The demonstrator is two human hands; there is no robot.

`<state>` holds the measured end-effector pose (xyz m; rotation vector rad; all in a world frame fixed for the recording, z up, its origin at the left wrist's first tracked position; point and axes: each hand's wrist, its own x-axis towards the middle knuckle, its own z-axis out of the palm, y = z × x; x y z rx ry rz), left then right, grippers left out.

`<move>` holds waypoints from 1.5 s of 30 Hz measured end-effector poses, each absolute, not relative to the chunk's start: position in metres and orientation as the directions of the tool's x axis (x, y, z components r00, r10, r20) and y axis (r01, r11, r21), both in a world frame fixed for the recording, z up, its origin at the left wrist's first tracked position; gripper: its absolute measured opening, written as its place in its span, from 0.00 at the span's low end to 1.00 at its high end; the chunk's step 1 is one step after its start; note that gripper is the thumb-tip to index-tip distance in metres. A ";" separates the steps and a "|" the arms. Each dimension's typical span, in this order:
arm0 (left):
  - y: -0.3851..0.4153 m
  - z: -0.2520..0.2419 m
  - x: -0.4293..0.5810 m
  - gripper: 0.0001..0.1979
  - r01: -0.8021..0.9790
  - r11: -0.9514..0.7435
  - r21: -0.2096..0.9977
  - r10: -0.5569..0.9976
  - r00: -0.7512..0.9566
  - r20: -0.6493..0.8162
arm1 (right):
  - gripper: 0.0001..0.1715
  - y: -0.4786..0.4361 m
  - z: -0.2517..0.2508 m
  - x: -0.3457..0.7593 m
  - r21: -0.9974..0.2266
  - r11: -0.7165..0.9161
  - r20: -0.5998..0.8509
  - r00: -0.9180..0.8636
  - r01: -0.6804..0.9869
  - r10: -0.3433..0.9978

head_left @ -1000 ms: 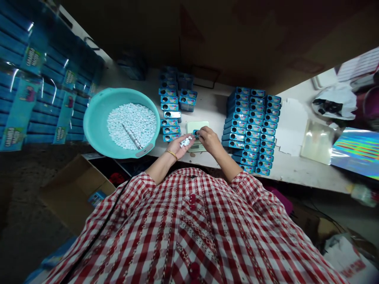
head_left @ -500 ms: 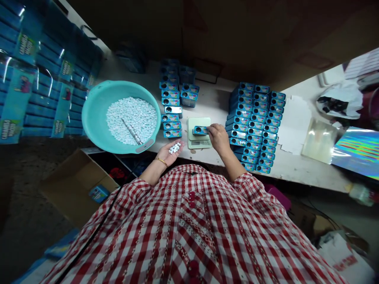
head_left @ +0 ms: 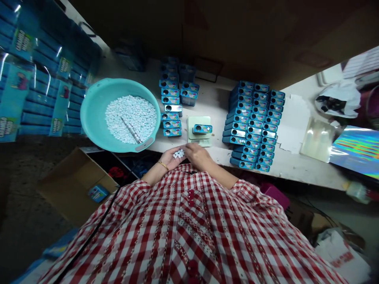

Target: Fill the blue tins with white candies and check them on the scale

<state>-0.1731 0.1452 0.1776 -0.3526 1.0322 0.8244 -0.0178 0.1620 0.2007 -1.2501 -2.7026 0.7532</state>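
My left hand is cupped palm up at the front edge of the table, with a small heap of white candies in it. My right hand meets its fingertips, its own fingers drawn together beside the heap; what they pinch, if anything, is hidden. Just beyond the hands, a blue tin lies on the pale kitchen scale, a white candy on its top at the right end. My right hand covers the scale's near edge in part.
A turquoise basin of white candies, with a metal scoop-like tool in it, stands at left. Blue tins line up beside it; more rows of tins stand right of the scale. Wrapped blue packs are stacked far left.
My right hand has let go of the tin on the scale and come down left to my left palm. My left hand has shifted slightly right with the candies.
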 end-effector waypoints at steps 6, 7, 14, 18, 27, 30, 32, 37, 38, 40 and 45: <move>0.132 0.170 -0.175 0.14 -0.683 0.728 0.065 0.362 0.303 -0.882 | 0.14 0.145 0.196 -0.036 -0.471 0.594 -0.323 -0.754 0.652 0.572; 0.130 0.168 -0.176 0.14 -0.677 0.733 0.064 0.359 0.305 -0.882 | 0.13 0.146 0.196 -0.035 -0.490 0.590 -0.331 -0.763 0.642 0.555; 0.127 0.163 -0.178 0.13 -0.658 0.752 0.045 0.343 0.331 -0.879 | 0.14 0.147 0.196 -0.033 -0.530 0.531 -0.353 -0.741 0.662 0.571; 0.130 0.163 -0.175 0.12 -0.655 0.753 0.058 0.364 0.343 -0.866 | 0.13 0.145 0.194 -0.032 -0.535 0.538 -0.319 -0.746 0.651 0.585; 0.146 0.171 -0.166 0.13 -0.676 0.732 0.092 0.420 0.341 -0.841 | 0.09 0.150 0.180 -0.016 -0.641 0.486 -0.088 -0.686 0.594 0.722; 0.163 0.178 -0.156 0.12 -0.703 0.694 0.156 0.492 0.305 -0.816 | 0.07 0.166 0.178 -0.005 -0.719 0.398 0.019 -0.556 0.570 0.831; 0.177 0.183 -0.148 0.11 -0.714 0.668 0.208 0.538 0.270 -0.798 | 0.07 0.181 0.178 0.003 -0.742 0.367 0.064 -0.486 0.561 0.871; 0.200 0.190 -0.141 0.10 -0.719 0.629 0.297 0.603 0.210 -0.770 | 0.09 0.218 0.178 0.012 -0.693 0.314 0.093 -0.352 0.649 0.931; 0.201 0.190 -0.143 0.10 -0.715 0.633 0.296 0.594 0.203 -0.778 | 0.09 0.223 0.178 0.013 -0.674 0.311 0.082 -0.351 0.670 0.933; 0.199 0.189 -0.148 0.10 -0.714 0.637 0.290 0.574 0.188 -0.797 | 0.11 0.228 0.178 0.015 -0.625 0.316 0.058 -0.361 0.714 0.931; 0.177 0.184 -0.159 0.12 -0.726 0.649 0.228 0.534 0.221 -0.816 | 0.15 0.202 0.187 0.013 -0.496 0.368 0.054 -0.396 0.786 0.917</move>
